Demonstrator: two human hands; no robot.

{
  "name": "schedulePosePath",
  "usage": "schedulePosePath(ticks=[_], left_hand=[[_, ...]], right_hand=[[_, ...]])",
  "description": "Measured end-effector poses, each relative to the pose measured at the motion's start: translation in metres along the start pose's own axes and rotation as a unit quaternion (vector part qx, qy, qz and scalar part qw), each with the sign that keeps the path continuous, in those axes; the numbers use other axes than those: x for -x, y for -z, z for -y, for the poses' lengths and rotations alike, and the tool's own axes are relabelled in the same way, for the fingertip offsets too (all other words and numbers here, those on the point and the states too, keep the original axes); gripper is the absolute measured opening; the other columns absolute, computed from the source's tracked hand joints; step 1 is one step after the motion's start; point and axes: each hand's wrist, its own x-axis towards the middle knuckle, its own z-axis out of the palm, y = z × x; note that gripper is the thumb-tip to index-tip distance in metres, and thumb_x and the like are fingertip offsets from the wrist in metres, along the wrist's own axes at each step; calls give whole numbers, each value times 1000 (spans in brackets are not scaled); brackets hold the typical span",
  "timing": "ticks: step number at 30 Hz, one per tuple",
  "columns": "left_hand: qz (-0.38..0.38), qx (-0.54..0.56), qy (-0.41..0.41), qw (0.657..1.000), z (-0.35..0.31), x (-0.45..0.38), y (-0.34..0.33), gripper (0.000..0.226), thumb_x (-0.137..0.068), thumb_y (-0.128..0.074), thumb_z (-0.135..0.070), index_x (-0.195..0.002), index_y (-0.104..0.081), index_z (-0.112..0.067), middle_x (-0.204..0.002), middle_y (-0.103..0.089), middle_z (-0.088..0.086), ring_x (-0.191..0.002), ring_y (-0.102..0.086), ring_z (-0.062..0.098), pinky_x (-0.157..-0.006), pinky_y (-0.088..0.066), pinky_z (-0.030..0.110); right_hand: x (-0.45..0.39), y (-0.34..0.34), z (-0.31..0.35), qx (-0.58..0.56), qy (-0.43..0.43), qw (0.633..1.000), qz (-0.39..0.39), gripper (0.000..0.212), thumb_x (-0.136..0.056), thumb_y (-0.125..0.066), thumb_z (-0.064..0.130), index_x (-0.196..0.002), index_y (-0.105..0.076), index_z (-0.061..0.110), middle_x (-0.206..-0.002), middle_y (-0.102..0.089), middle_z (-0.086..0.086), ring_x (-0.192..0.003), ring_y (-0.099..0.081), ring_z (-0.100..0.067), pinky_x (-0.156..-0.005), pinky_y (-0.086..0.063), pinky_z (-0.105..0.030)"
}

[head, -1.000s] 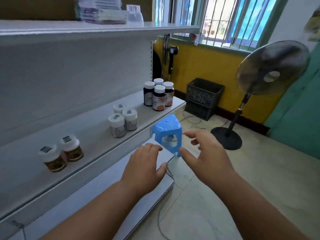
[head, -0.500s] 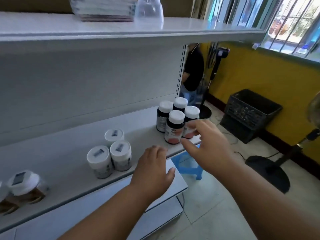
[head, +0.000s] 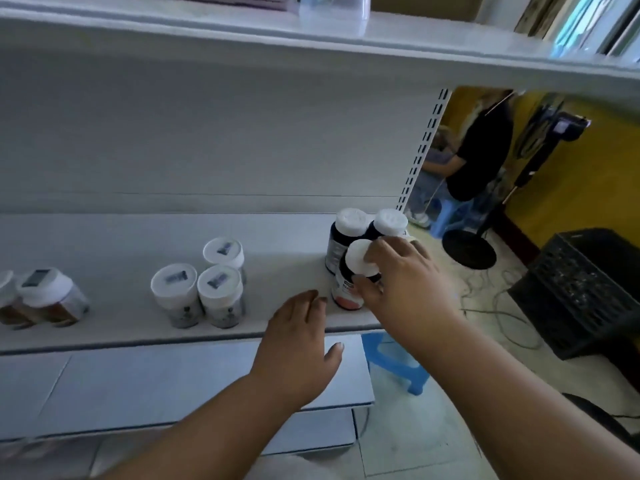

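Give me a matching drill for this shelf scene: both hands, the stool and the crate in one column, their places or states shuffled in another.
Column one
1. right hand
2. left hand
3. blue stool
4. black crate

Column two
A. on the floor beside the yellow wall
B. open, holding nothing, at the front edge of the shelf
C. grips the front bottle
D. on the floor below the shelf's right end

Pairs: 1-C, 2-B, 3-D, 4-A
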Motion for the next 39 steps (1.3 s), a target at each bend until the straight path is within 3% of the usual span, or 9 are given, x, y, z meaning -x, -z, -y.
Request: schedulePosePath(ticks=[4, 10, 18, 21, 24, 29, 31, 35, 39], left_hand=[[-28, -4, 57, 998, -23, 15, -8, 69, -98, -41, -54, -153, -19, -18, -159, -21, 0, -145, -19, 18, -119, -12, 29], [-134, 34, 103, 985, -48, 21, -13, 60, -91, -59, -48, -140, -45, -17, -138, -49, 1, -128, -44, 19, -106, -30, 26], [-157, 389, 161, 893, -89, 35, 10, 58, -79, -79, -39, -126, -44, -40, -115, -60, -17, -98, -59, -3, -77, -48, 9], [-172, 449, 186, 857, -97, 41, 15, 68, -72, -86, -35, -125, -44, -35, -114, -61, -14, -99, -63, 2, -80, -53, 16], [-178, 467, 193, 845, -97, 46, 15, 68, -71, -87, -36, -123, -42, -37, -116, -60, -14, -102, -64, 6, -84, -56, 22], [-157, 541, 190, 804, -101, 48, 19, 47, -81, -78, -33, -122, -54, -31, -112, -71, -6, -102, -70, 13, -89, -57, 31], [-138, 562, 180, 795, -101, 49, 20, 36, -89, -72, -24, -123, -59, -27, -111, -73, -7, -104, -68, 9, -92, -55, 28], [-108, 594, 171, 778, -107, 44, 20, 48, -77, -79, -26, -118, -55, -31, -109, -72, -11, -103, -68, 4, -85, -55, 21], [-120, 633, 180, 743, -103, 40, 16, 60, -70, -81, -38, -120, -54, -19, -112, -72, 2, -103, -70, 20, -99, -53, 43]], right_hand=[[-2, -5, -19, -29, 71, 997, -24, 23, -82, -67, 30, -88, -52, 13, -92, -62, -5, -89, -52, -30, -73, -46, -41], [1, 7, -42, -180, 90, 978, -57, 29, -83, -66, 32, -107, -57, 19, -108, -58, 2, -97, -50, -20, -77, -34, -27], [-7, 35, -45, -456, -21, 886, 86, 11, -85, -64, 36, -93, -61, 30, -86, -68, 10, -80, -65, -11, -75, -57, -41], [-9, 39, -38, -503, -39, 856, 109, 8, -88, -63, 35, -90, -65, 28, -85, -71, 9, -84, -68, -19, -81, -56, -53], [-7, 37, -31, -527, -20, 841, 123, 11, -92, -61, 32, -94, -65, 23, -87, -71, 5, -84, -68, -17, -84, -56, -46], [-4, 39, -32, -682, -50, 699, 209, 15, -97, -53, 18, -100, -68, 16, -95, -69, -7, -87, -65, -21, -78, -53, -37], [-7, 40, -34, -683, -45, 703, 193, 7, -87, -66, 21, -93, -68, 17, -88, -69, -5, -80, -65, -20, -73, -54, -40], [-7, 41, -31, -692, -75, 695, 179, 46, -63, -79, 31, -100, -62, 8, -90, -67, -11, -79, -69, -25, -69, -59, -45], [-7, 41, -37, -718, -102, 637, 261, 31, -95, -52, 28, -119, -62, 11, -109, -66, -16, -96, -64, -30, -81, -56, -48]])
